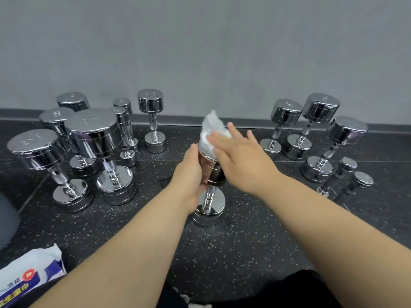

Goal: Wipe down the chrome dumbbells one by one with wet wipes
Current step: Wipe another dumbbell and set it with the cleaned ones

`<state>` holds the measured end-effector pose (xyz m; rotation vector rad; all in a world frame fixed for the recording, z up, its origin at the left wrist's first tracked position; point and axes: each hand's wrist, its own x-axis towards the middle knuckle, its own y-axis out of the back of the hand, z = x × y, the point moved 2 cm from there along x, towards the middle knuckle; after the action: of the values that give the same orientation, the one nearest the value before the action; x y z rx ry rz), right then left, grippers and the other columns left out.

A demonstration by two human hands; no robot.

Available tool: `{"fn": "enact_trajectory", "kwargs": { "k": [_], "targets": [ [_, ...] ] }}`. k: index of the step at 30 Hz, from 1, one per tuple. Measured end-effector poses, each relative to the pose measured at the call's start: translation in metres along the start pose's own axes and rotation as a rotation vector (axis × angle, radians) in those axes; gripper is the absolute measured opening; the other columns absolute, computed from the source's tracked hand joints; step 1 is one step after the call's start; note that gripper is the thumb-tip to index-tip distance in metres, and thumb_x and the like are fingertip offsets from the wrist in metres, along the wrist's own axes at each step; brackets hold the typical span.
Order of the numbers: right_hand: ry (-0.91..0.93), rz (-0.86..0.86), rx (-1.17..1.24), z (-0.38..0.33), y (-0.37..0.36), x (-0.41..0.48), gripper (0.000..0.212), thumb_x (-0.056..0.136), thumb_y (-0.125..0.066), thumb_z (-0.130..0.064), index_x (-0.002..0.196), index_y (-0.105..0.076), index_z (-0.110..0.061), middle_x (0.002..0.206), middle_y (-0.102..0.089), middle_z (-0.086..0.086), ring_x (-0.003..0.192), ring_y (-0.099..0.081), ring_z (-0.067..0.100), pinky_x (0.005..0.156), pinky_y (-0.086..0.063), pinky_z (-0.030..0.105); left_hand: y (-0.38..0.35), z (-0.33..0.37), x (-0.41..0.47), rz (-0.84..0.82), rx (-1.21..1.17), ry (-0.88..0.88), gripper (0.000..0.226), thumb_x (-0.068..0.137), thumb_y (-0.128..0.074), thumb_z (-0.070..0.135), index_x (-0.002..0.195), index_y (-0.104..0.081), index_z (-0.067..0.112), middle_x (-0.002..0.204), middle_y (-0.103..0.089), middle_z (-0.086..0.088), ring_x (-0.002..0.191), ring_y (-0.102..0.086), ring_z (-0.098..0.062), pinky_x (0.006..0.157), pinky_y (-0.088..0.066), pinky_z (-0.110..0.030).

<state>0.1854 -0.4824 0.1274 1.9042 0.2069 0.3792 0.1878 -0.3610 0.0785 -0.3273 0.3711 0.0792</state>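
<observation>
Dumbbell [209,196] stands nearly upright, left hand [189,174] gripping its upper head, right hand [242,161] pressing wipe [211,127] flat-fingered on top.

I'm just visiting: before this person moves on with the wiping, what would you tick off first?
1. Upright chrome dumbbell stands on its lower head on the black speckled floor: ok.
2. Left hand grips its upper head to steady it: ok.
3. Crumpled white wet wipe sits on the top face under the right hand, fingers straight: ok.
4. Wipe damp enough: cannot tell.
5. Handle and lower head already wiped: cannot tell.
6. Blue-and-white wipes pack lies nearby for a fresh one: ok.
</observation>
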Motion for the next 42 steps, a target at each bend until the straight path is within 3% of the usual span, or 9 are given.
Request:
{"fn": "enact_trajectory", "kwargs": {
  "k": [7, 11, 17, 23, 27, 33, 38, 40, 42],
  "targets": [
    [-0.145, -0.093, -0.080, 0.001, 0.006, 0.031, 0.049, 0.107, -0.020, -0.026, 0.155, -0.023, -0.033, 0.165, -0.015, -0.004, 0.153, 0.007, 0.019, 0.119, 0.009, 0.052, -0.003, -0.001, -0.002, 0.032, -0.032, 0.008, 0.040, 0.104, -0.035, 0.047, 0.120, -0.060, 0.019, 0.084, -0.068, 0.003, 0.078, -0.062, -0.012, 0.072, -0.051, -0.031],
    [0.106, -0.173, -0.050, -0.015, -0.006, 0.012, 0.048, 0.108, -0.021, -0.030, 0.156, -0.021, -0.032, 0.163, -0.013, -0.015, 0.151, 0.007, 0.008, 0.120, 0.016, 0.049, 0.001, -0.001, -0.001, 0.024, -0.074, 0.030, 0.039, 0.105, -0.039, 0.044, 0.093, -0.066, 0.018, 0.056, -0.067, 0.006, 0.046, -0.062, -0.006, 0.048, -0.049, -0.019],
    [-0.277, -0.069, 0.025, 0.029, 0.005, 0.024, 0.049, 0.107, -0.015, -0.026, 0.155, -0.025, -0.028, 0.160, -0.031, 0.001, 0.153, 0.005, 0.014, 0.119, 0.013, 0.050, -0.008, 0.003, -0.007, 0.119, -0.076, 0.027, 0.030, 0.103, -0.034, 0.048, 0.086, -0.055, 0.035, 0.099, -0.065, 0.003, 0.098, -0.060, -0.018, 0.094, -0.049, -0.039],
    [0.093, -0.029, 0.029, -0.005, -0.004, -0.008, 0.046, 0.108, -0.028, -0.026, 0.154, -0.030, -0.026, 0.161, -0.022, -0.014, 0.149, -0.009, 0.001, 0.117, 0.017, 0.029, -0.004, 0.005, -0.004, 0.104, -0.070, 0.034, 0.040, 0.104, -0.036, 0.045, 0.091, -0.066, 0.021, 0.067, -0.067, 0.003, 0.057, -0.062, -0.009, 0.056, -0.051, -0.024],
    [-0.130, 0.025, -0.031, 0.007, 0.004, 0.016, 0.045, 0.108, -0.024, -0.015, 0.152, -0.034, -0.016, 0.160, -0.032, 0.003, 0.149, -0.021, 0.015, 0.119, 0.010, 0.033, -0.007, 0.003, -0.003, 0.119, -0.037, 0.001, 0.035, 0.104, -0.035, 0.044, 0.093, -0.061, 0.023, 0.088, -0.068, -0.001, 0.086, -0.064, -0.019, 0.093, -0.053, -0.039],
    [0.146, 0.011, -0.045, -0.035, -0.018, -0.009, 0.049, 0.095, -0.039, -0.005, 0.142, -0.048, -0.016, 0.154, -0.040, -0.001, 0.146, -0.026, 0.013, 0.120, 0.003, 0.028, 0.001, 0.005, 0.007, 0.125, -0.022, -0.014, 0.040, 0.102, -0.042, 0.048, 0.099, -0.070, 0.018, 0.088, -0.076, 0.001, 0.082, -0.071, -0.019, 0.078, -0.057, -0.033],
    [-0.273, 0.160, 0.216, 0.006, -0.001, -0.001, 0.049, 0.103, -0.027, -0.009, 0.147, -0.044, -0.023, 0.151, -0.046, 0.000, 0.143, -0.031, 0.020, 0.120, -0.005, 0.024, 0.000, 0.010, 0.010, 0.207, -0.029, -0.042, 0.039, 0.106, -0.032, 0.042, 0.088, -0.063, 0.027, 0.083, -0.069, 0.003, 0.077, -0.062, -0.015, 0.063, -0.046, -0.029],
    [-0.193, 0.114, 0.138, -0.005, -0.004, 0.007, 0.047, 0.104, -0.027, -0.011, 0.147, -0.043, -0.018, 0.156, -0.039, 0.002, 0.151, -0.016, 0.019, 0.122, 0.002, 0.031, 0.000, 0.009, 0.008, 0.196, 0.000, -0.033, 0.034, 0.105, -0.035, 0.041, 0.094, -0.063, 0.026, 0.093, -0.068, 0.001, 0.080, -0.061, -0.015, 0.061, -0.044, -0.028],
    [-0.050, 0.165, 0.161, -0.013, -0.014, 0.003, 0.039, 0.103, -0.031, -0.010, 0.132, -0.057, -0.014, 0.143, -0.051, 0.005, 0.146, -0.026, 0.021, 0.121, 0.002, 0.027, 0.000, 0.010, 0.009, 0.167, 0.035, -0.056, 0.032, 0.104, -0.038, 0.037, 0.104, -0.064, 0.019, 0.096, -0.067, -0.002, 0.076, -0.059, -0.015, 0.058, -0.043, -0.027]
  ]
}}
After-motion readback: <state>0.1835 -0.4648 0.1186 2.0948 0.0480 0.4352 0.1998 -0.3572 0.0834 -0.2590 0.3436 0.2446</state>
